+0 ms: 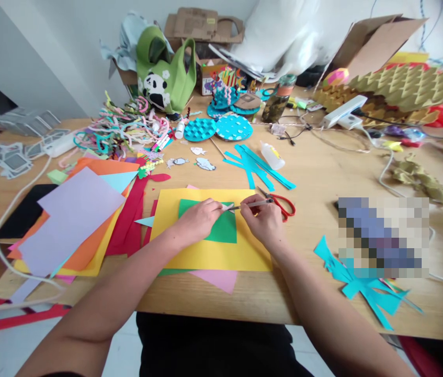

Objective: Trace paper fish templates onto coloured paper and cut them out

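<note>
My left hand (202, 220) is closed over a green sheet (221, 233), its fingertips pinching a small whitish piece (227, 208) that looks like paper. In my right hand (262, 217) is a slender grey pen-like tool (256, 203); its dark tip points left and meets the small piece. I cannot tell exactly what kind of tool it is. The green sheet lies on a larger yellow sheet (174, 256), under both hands. Red-handled scissors (290, 205) rest just beyond my right hand, partly hidden by it.
Coloured paper (72, 220) is stacked on the left, over a dark flat object (25, 212). Blue strips (254, 165) and a glue bottle (272, 155) lie ahead. Fish cutouts (205, 164), pipe cleaners (119, 125) and a green bag (166, 78) are farther back. Blue scraps (362, 277) lie right.
</note>
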Motion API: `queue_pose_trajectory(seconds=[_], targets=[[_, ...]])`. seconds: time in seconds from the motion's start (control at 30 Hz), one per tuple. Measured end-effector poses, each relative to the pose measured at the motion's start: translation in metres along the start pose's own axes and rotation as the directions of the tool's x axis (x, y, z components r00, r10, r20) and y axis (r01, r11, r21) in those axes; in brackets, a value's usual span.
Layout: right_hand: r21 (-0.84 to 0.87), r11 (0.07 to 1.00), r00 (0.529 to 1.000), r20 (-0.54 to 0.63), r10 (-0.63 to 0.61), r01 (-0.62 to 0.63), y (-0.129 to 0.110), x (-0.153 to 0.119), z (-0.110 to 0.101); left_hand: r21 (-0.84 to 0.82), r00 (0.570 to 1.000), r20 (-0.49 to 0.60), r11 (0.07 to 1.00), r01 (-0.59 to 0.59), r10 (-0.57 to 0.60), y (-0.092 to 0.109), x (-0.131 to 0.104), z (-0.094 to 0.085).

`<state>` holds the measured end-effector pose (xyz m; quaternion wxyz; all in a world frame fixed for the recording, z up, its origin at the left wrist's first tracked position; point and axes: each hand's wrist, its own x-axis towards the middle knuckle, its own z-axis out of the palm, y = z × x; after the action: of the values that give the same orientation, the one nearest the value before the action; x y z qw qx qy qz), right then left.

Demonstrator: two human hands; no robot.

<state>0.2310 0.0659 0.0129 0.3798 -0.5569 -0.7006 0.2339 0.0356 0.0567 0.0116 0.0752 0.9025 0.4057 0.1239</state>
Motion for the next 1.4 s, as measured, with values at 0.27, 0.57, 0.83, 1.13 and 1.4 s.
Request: queue_pose_trajectory(seconds=[0.27,0.57,0.83,1.13,1.4], targets=[[-0.017,1.000,1.000,-0.005,0.013,-0.013,0.000,-0.001,-0.002,0.054,1.000,0.013,0.998,0.010,-0.010,0.001,0.002,0.004],[-0.009,0.999,0.999,0.021,0.034,-0.033,0.002,-0.002,-0.006,0.093,1.000,0.013,0.995,0.027,-0.028,0.007,0.006,0.001],[-0.022,0.999,0.999,0.019,0.047,-0.046,0.001,-0.002,-0.010,0.152,0.996,0.050,0.987,0.060,-0.068,0.014,0.008,0.000],[-0.032,0.999,0.999,0.021,0.037,-0.037,0.002,-0.002,-0.012,0.212,0.996,0.062,0.976,0.053,-0.067,0.018,0.010,0.000],[-0.017,0.999,0.999,0.015,0.047,-0.047,0.003,-0.003,-0.012,0.215,0.996,0.063,0.975,0.056,-0.071,0.020,0.011,0.001]])
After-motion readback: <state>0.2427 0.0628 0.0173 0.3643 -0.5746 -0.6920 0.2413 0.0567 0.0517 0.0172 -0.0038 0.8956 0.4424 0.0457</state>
